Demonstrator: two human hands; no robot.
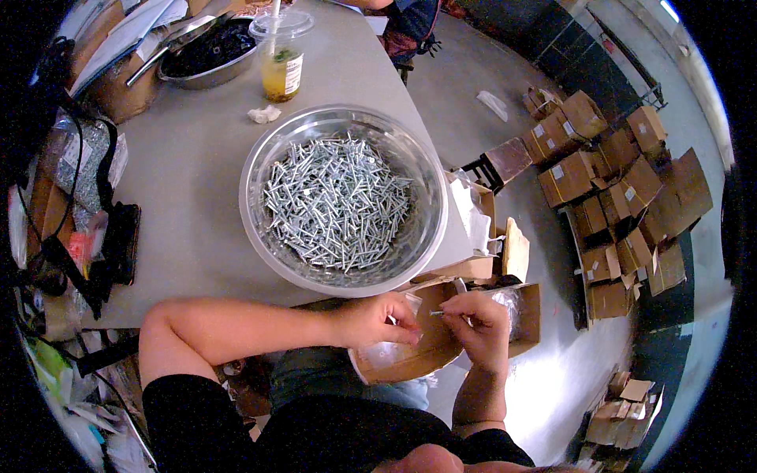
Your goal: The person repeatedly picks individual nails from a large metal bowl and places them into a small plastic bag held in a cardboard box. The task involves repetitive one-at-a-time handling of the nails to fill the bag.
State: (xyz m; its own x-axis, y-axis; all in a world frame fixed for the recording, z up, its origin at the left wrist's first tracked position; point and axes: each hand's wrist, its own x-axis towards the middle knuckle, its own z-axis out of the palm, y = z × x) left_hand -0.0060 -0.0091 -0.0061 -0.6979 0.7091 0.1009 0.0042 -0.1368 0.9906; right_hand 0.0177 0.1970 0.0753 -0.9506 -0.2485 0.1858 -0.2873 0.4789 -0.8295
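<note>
A large clear round bowl point(256, 236) stands at the table's edge, heaped with silvery screws point(339, 205). Just in front of it, my left hand point(380, 319) is closed in a pinch on what looks like a small clear plastic bag point(413, 302), partly hidden by the fingers. To its right my right hand point(477, 322) pinches a single screw point(435, 313), which points left toward the left hand. Both hands are above an open cardboard box point(434, 351) at my lap, with more clear plastic lying in it.
On the grey table point(173, 189) are a lidded drink cup point(282, 67), a crumpled tissue point(264, 115) and a metal basin point(209, 77) of dark pieces. Another open carton point(527, 319) is right of my hands. Stacked cardboard boxes point(611, 189) stand along the right wall.
</note>
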